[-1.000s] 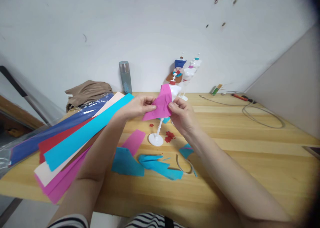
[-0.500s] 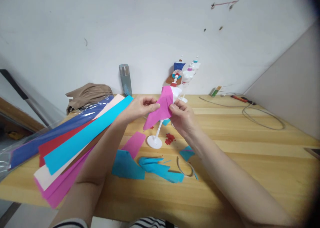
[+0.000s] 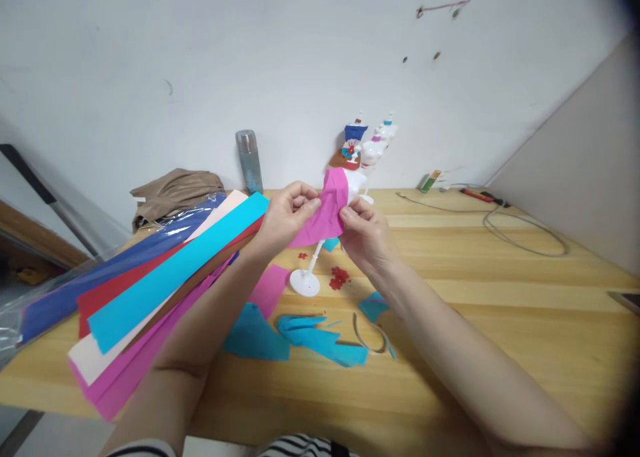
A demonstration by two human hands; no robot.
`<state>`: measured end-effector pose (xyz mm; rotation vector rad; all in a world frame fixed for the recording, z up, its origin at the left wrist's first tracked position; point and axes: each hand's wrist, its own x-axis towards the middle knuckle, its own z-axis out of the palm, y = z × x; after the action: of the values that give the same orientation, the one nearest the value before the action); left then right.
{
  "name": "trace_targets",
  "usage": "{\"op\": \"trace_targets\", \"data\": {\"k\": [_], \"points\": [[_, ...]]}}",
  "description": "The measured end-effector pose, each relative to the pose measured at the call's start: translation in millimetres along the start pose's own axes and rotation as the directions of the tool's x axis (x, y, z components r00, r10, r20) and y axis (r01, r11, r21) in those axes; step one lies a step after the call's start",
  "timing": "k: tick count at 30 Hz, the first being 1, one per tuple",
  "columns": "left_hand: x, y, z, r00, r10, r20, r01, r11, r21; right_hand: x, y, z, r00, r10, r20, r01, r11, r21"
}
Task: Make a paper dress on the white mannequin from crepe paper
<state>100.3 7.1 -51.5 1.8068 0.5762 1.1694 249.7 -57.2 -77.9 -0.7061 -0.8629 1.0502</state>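
Both my hands hold a piece of pink crepe paper point(image 3: 324, 211) against a small white mannequin point(image 3: 356, 185) on a thin stand with a round white base point(image 3: 305, 283). My left hand point(image 3: 285, 215) pinches the paper's left edge, fingers closed. My right hand point(image 3: 367, 233) pinches the paper's right side at the mannequin's torso, fingers closed. The mannequin leans, its base resting on the wooden table point(image 3: 500, 310).
Long sheets of crepe paper point(image 3: 150, 280) in blue, red, cyan, cream and pink lie at the left. Cyan scraps point(image 3: 305, 330), a pink scrap point(image 3: 270, 290) and red bits point(image 3: 339, 277) lie near the base. Dressed mannequins point(image 3: 367, 147), a flask point(image 3: 249, 160), brown cloth point(image 3: 173, 187) and a cable point(image 3: 520, 233) sit behind.
My left hand has moved right and up, gathering the pink paper closer round the mannequin. The hanging lower corner of the paper has been drawn up. The base has slid slightly left.
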Motion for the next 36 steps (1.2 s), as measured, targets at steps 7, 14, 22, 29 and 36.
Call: {"op": "trace_targets", "data": {"k": [7,14,22,29,36], "points": [[-8,4,4,0.983,0.181,-0.038,-0.168,0.962,0.216,0,-2,0,1.0,-0.009,0.0,0.009,1.0,0.01],[-4,8,1,0.988,0.15,-0.034,-0.143,0.976,0.162,-2,-4,1,1.0,-0.01,-0.015,0.01,1.0,0.0],[-9,22,0,0.987,0.124,-0.099,-0.114,0.989,0.095,-5,-2,4,1.0,-0.016,0.016,0.017,0.999,-0.04],[-6,15,5,0.984,0.122,-0.13,-0.11,0.989,0.097,-7,3,6,0.999,-0.005,0.034,0.006,0.999,-0.043],[-5,17,5,0.992,0.034,-0.123,-0.034,0.999,-0.001,-9,5,9,0.999,0.003,0.036,-0.002,1.0,-0.017]]}}
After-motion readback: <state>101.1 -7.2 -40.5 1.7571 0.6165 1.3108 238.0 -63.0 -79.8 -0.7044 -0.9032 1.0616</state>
